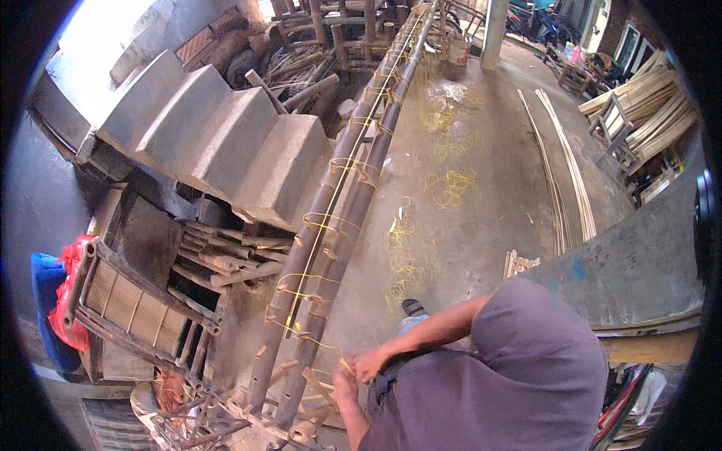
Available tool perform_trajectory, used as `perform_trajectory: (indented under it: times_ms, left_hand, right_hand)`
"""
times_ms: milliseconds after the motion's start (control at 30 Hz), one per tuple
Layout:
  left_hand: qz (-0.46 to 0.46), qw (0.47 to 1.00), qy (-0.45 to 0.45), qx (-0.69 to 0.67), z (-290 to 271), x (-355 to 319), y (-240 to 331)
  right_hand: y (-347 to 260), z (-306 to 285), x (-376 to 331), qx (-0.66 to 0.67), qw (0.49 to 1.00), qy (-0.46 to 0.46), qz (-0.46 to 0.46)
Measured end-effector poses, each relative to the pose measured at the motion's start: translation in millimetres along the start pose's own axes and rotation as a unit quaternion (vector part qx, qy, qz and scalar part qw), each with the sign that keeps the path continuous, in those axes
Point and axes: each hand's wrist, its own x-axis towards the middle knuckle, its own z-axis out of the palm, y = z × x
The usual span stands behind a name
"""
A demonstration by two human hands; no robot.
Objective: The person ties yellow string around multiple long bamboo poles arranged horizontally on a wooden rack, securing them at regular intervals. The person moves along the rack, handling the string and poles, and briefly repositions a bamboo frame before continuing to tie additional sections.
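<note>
Two long dark bamboo poles (342, 195) lie side by side on the concrete floor, joined by short pegs and wrapped in loops of yellow cord (325, 222). At their near end my right hand (370, 363) pinches a strand of that cord. My left hand (344, 383) is just below it, fingers closed on the same strand, beside a short bamboo peg (316, 385). Both hands touch each other over the poles' near end. My grey shirt (511, 376) fills the lower right.
Concrete steps (226, 143) rise on the left, with bamboo pieces (226, 255) and a slatted bamboo frame (131, 304) under them. Loose yellow cord scraps (444, 188) litter the floor. Thin split strips (560, 173) lie at right; more bamboo frames (639, 113) are stacked far right.
</note>
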Motion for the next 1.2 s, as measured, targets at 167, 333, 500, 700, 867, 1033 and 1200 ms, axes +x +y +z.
perform_trajectory:
  times_ms: [167, 333, 500, 700, 867, 1033, 1200]
  left_hand:
    - [0.018, 0.989, 0.011, 0.144, -17, 1, 2]
    - [-0.02, 0.967, -0.063, -0.245, -9, 9, -10]
    - [0.001, 0.994, 0.024, 0.105, 5, 3, 6]
    - [0.004, 0.994, 0.007, 0.106, -7, -4, -5]
    - [-0.028, 0.975, 0.032, -0.219, 1, -6, -10]
    - [-0.054, 0.903, 0.068, 0.421, 30, -21, 26]
    - [0.012, 0.988, 0.063, -0.143, 21, -25, 16]
  right_hand:
    - [18, -22, -5, 0.005, 0.944, 0.174, 0.28]
    - [4, -10, -14, -0.036, 0.994, 0.012, 0.105]
    - [-18, -26, -16, 0.014, 0.965, 0.166, 0.203]
    - [16, -24, -23, -0.042, 0.953, 0.191, 0.23]
    - [-19, -14, -16, 0.019, 0.995, -0.056, 0.076]
    - [-9, -20, -12, -0.006, 0.972, 0.134, 0.194]
    - [2, -19, -17, -0.057, 0.955, 0.137, 0.258]
